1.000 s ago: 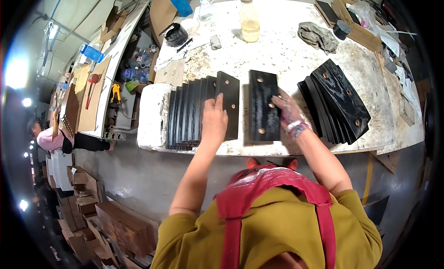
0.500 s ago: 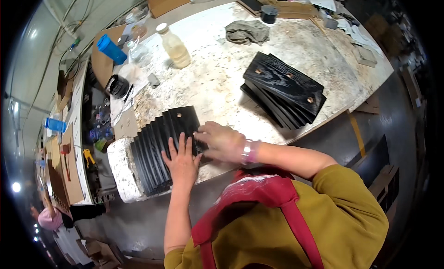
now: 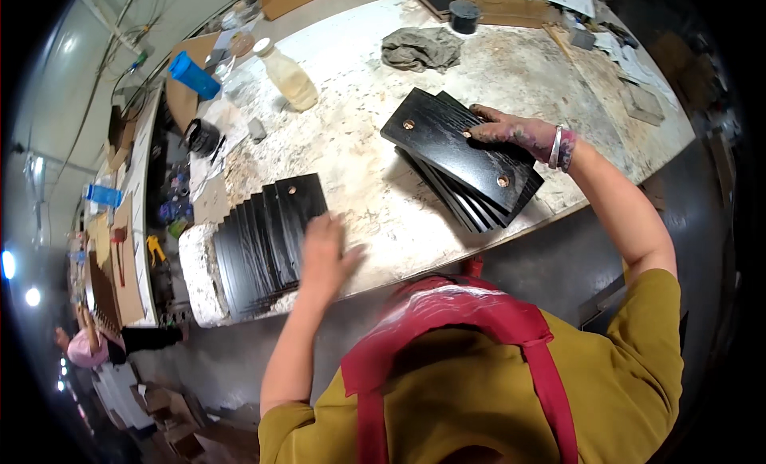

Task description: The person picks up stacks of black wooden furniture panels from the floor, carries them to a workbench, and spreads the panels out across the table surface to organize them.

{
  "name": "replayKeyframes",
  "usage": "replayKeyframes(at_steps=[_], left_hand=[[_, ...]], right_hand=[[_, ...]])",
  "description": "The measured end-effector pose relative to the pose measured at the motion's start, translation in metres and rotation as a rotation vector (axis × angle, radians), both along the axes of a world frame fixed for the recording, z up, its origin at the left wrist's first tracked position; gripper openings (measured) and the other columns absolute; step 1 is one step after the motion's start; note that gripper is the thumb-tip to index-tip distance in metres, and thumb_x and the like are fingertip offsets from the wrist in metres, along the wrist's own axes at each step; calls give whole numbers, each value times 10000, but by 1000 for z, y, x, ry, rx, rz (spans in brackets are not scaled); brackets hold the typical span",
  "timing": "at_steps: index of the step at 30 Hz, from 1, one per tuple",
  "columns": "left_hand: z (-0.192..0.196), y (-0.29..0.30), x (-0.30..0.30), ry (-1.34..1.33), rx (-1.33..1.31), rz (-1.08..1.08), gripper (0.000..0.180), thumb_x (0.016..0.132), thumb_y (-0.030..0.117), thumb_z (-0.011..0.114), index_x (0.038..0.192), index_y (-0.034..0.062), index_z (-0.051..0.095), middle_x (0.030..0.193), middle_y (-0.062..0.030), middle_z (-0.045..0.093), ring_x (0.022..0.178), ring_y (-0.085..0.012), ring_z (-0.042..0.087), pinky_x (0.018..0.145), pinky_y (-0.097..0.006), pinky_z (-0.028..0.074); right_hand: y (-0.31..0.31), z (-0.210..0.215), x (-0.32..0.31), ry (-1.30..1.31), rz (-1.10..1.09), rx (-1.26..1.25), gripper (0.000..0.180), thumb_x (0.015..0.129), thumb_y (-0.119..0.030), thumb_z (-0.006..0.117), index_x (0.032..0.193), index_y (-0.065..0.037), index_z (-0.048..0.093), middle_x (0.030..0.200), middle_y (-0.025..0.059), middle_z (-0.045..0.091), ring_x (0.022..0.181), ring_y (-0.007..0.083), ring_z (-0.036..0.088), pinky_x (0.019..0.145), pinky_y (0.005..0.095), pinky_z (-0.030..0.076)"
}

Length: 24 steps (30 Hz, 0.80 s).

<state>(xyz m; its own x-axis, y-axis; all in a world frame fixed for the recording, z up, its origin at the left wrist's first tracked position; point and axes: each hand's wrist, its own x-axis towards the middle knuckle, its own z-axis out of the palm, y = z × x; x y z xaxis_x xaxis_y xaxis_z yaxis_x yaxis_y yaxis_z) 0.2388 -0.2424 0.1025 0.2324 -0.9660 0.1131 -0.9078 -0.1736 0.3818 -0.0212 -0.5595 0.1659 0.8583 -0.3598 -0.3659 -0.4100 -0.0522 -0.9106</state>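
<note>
My right hand (image 3: 516, 137), in a stained glove, lies over the far right edge of the top black board (image 3: 455, 149), with its fingers bent onto it. That board has drilled holes and sits askew on a fanned stack of similar boards (image 3: 463, 207). My left hand (image 3: 323, 256) is bare and blurred, its thumb apart from the fingers. It is beside the right end of an overlapping row of black boards (image 3: 267, 232) and holds nothing. The row's left end leans against a white-stained block (image 3: 199, 276).
Farther back on the stained table (image 3: 359, 105) are a grey rag (image 3: 420, 49), a dark round tin (image 3: 464, 17) and a bottle of pale liquid (image 3: 287, 77). A blue bottle (image 3: 194, 75) and a black cup (image 3: 203, 137) are at the left. Another person (image 3: 84, 348) is far left.
My right hand has moved from the row of boards to the right stack. The stack's top board has shifted left. My left hand has lifted off the boards, toward their right end.
</note>
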Motion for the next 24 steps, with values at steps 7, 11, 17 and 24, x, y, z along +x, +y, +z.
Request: replayKeyframes(at_steps=[7, 11, 17, 24], left_hand=[[-55, -109, -119, 541, 28, 171, 521, 961, 313, 405, 1318, -65, 372, 1372, -272, 349, 1294, -404, 297, 1079, -430, 261], [-97, -128, -144, 1006, -337, 256, 512, 997, 313, 294, 1361, -46, 320, 1432, -243, 254, 1353, -353, 198, 1115, -380, 171], [-37, -162, -179, 990, -248, 477, 650, 908, 428, 514, 1414, 71, 318, 1472, -184, 121, 1374, -323, 119, 1121, -389, 139], [-24, -174, -162, 441, -326, 412, 844, 729, 160, 737, 1419, 92, 256, 1423, -226, 225, 1309, -369, 284, 1077, -391, 279]], right_hand=[[-8, -16, 2, -117, 180, 331, 610, 920, -449, 489, 1368, -47, 390, 1357, 30, 448, 1214, 106, 431, 1033, 260, 330], [-16, -18, 1, -37, 146, 438, 608, 909, -443, 507, 1363, -55, 393, 1352, 54, 453, 1198, 106, 450, 1027, 274, 352], [-43, -31, -43, -267, -33, 747, 551, 869, -399, 584, 1305, -87, 459, 1254, 83, 551, 1075, 177, 585, 922, 350, 495], [-72, -108, -72, -225, -368, 363, 531, 912, -361, 517, 1316, -23, 446, 1340, 116, 462, 1219, 236, 439, 1025, 337, 340]])
